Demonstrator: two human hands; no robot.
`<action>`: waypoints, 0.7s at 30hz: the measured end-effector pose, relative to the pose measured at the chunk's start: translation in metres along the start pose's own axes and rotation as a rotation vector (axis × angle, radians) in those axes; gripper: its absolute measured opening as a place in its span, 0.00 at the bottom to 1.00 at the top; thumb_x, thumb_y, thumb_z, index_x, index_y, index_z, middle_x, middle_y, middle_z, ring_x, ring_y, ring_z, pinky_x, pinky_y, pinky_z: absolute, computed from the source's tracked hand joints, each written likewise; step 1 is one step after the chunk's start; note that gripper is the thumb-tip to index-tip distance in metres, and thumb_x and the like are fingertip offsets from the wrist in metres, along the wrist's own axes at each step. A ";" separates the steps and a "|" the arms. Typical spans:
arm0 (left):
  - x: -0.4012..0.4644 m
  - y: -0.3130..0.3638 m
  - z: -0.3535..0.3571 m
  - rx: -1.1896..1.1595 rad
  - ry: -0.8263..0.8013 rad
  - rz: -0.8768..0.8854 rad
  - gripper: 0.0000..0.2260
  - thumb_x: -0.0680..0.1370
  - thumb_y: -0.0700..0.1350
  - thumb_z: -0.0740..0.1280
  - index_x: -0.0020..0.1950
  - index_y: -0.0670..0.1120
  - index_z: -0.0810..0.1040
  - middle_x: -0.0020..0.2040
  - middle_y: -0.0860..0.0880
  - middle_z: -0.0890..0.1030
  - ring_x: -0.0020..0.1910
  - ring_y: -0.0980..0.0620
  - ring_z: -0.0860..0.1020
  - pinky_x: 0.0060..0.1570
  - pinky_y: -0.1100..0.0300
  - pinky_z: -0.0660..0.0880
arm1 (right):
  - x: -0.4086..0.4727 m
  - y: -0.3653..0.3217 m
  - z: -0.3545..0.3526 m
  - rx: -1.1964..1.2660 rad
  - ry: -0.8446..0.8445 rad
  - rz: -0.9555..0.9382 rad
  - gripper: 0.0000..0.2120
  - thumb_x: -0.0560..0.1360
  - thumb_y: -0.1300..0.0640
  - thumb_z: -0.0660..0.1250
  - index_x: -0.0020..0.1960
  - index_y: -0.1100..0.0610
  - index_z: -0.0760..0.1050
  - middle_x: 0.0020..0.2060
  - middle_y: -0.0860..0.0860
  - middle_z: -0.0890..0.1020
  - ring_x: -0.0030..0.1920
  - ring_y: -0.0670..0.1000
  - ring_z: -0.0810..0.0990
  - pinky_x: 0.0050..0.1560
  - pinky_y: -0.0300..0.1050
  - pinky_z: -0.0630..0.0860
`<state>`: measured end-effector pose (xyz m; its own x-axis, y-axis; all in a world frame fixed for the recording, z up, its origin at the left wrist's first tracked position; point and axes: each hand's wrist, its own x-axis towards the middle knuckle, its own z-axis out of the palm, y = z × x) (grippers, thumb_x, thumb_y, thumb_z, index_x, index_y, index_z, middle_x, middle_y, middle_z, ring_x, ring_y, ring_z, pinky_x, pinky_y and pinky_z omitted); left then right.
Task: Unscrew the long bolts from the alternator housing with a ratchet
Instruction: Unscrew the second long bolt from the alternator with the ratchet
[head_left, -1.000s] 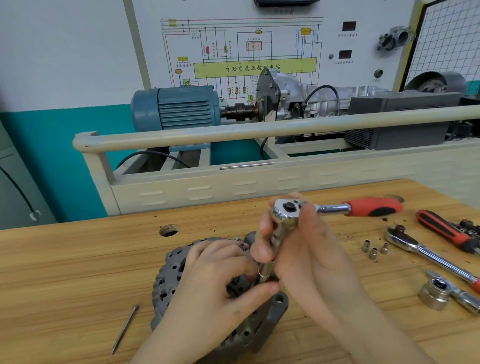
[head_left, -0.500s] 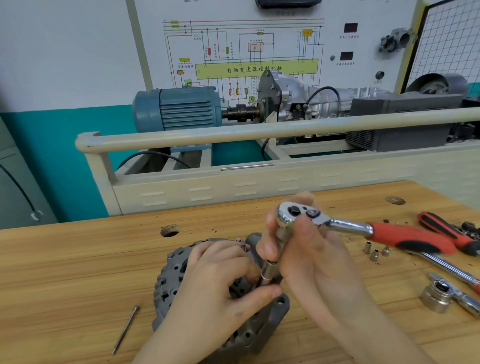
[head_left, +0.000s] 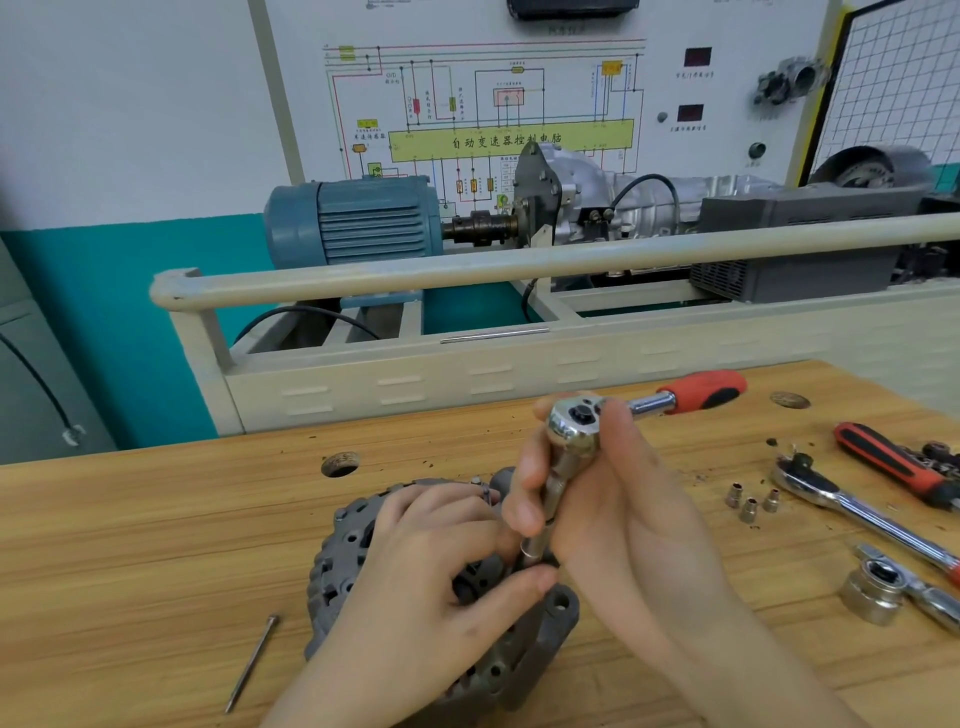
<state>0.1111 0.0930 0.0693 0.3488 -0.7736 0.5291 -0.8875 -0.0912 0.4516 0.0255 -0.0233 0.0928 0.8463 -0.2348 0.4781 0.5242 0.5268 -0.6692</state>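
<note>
Alternator housing (head_left: 353, 551) lies on the wooden bench (head_left: 130, 545) at about 6 o'clock in the view, directly under both hands. To its left, at 8 o'clock, one long bolt (head_left: 252, 662) already lies loose on the wood. The left hand (head_left: 431, 577) sits on top of the housing, fingers curled over the casting and the thumb reaching toward 3 o'clock to touch the foot of the socket extension (head_left: 545, 512); it appears to steady both part and tool. That extension is the axis that matters: it rises from the housing tilted toward 1 o'clock, up to the ratchet head (head_left: 571, 426). The right hand (head_left: 618, 519) is the nearer one to the tool, its fingers wrapped round the extension just below the head. The red handle (head_left: 701, 392) points free toward 2 o'clock, with no hand on it. My guess is the bolt is being spun by finger, so the extension should stay in line with the bolt. Further right, spare sockets (head_left: 750, 504) and another ratchet (head_left: 857, 514) lie idle.
</note>
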 end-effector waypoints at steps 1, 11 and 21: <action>0.000 0.000 0.000 0.000 0.005 -0.004 0.17 0.66 0.67 0.57 0.32 0.56 0.75 0.45 0.63 0.78 0.58 0.68 0.68 0.61 0.72 0.51 | 0.000 0.000 0.000 0.005 0.003 -0.001 0.17 0.64 0.43 0.74 0.44 0.55 0.79 0.33 0.52 0.80 0.30 0.49 0.77 0.35 0.40 0.75; 0.003 0.001 0.002 0.015 0.024 -0.021 0.14 0.64 0.69 0.58 0.30 0.60 0.68 0.38 0.58 0.78 0.56 0.66 0.69 0.59 0.72 0.53 | 0.000 -0.003 0.002 -0.027 0.002 -0.077 0.14 0.58 0.49 0.80 0.38 0.50 0.78 0.33 0.51 0.80 0.29 0.48 0.77 0.34 0.38 0.75; 0.003 0.001 0.001 0.018 0.014 -0.030 0.22 0.64 0.69 0.56 0.36 0.52 0.77 0.41 0.55 0.79 0.55 0.66 0.70 0.60 0.71 0.53 | 0.002 -0.001 0.002 0.004 -0.021 -0.044 0.14 0.62 0.47 0.77 0.41 0.52 0.78 0.32 0.52 0.79 0.29 0.49 0.77 0.33 0.40 0.75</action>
<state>0.1108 0.0904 0.0707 0.3794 -0.7614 0.5257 -0.8819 -0.1258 0.4543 0.0263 -0.0223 0.0957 0.8200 -0.2410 0.5191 0.5608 0.5194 -0.6448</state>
